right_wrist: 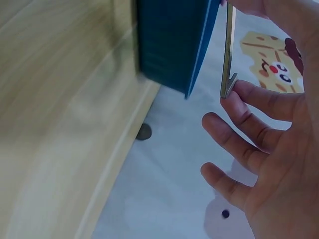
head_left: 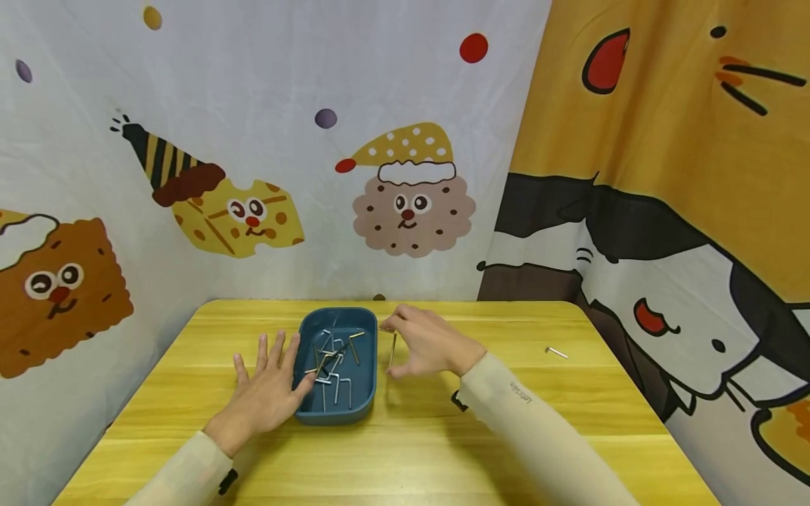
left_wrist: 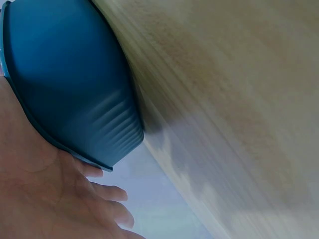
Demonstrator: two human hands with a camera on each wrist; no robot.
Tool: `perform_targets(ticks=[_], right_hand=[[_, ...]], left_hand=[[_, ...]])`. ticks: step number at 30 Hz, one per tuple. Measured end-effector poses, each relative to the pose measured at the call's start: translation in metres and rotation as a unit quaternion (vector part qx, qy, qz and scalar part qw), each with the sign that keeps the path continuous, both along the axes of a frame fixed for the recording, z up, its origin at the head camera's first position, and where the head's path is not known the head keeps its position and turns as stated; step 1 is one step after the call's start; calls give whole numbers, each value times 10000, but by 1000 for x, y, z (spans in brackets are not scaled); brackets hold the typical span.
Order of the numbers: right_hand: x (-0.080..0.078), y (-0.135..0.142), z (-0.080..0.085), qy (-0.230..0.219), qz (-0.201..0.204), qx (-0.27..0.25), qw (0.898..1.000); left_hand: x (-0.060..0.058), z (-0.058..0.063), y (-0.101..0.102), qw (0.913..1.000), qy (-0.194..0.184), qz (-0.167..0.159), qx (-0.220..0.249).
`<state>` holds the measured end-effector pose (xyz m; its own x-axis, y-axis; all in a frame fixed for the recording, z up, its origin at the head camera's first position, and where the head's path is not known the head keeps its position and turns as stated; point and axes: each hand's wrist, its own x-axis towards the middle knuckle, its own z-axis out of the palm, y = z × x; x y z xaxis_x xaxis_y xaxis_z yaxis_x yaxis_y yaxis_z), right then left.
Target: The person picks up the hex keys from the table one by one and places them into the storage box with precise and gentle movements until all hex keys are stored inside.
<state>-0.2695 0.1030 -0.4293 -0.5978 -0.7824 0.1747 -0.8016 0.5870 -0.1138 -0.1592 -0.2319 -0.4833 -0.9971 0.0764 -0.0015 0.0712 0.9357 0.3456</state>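
A dark blue plastic bin (head_left: 335, 419) stands on the table and holds several L-shaped hex keys (head_left: 342, 391), some silver, some brass-coloured, lying crisscross. My left hand (head_left: 266, 397) lies along the bin's left side with fingers spread and straight, its thumb over the rim; in the left wrist view the palm is against the bin's edge (left_wrist: 65, 147). Just right of the bin, my right hand (head_left: 430, 343) pinches one hex key (right_wrist: 228, 55) by its two ends, thumb at one and fingertips at the bent other. Its long arm runs between them.
A single silver hex key (head_left: 557, 352) lies on the right part of the yellow wood-grain table (head_left: 506, 436). Behind the table hangs a cartoon-printed curtain (head_left: 266, 84), which also covers both sides.
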Motion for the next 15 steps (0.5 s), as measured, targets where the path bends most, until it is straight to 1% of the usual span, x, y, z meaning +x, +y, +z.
perform_targets(ticks=[6, 11, 15], right_hand=[[-1, -22, 12, -229, -51, 160, 9996], [-2, -40, 20, -235, -51, 478, 9986], [-1, -55, 22, -299, -91, 758, 9966]], left_hand=[[0, 0, 2, 10000, 38, -26, -31], [-1, 0, 1, 10000, 8, -15, -50], [0, -1, 1, 9999, -21, -10, -99]])
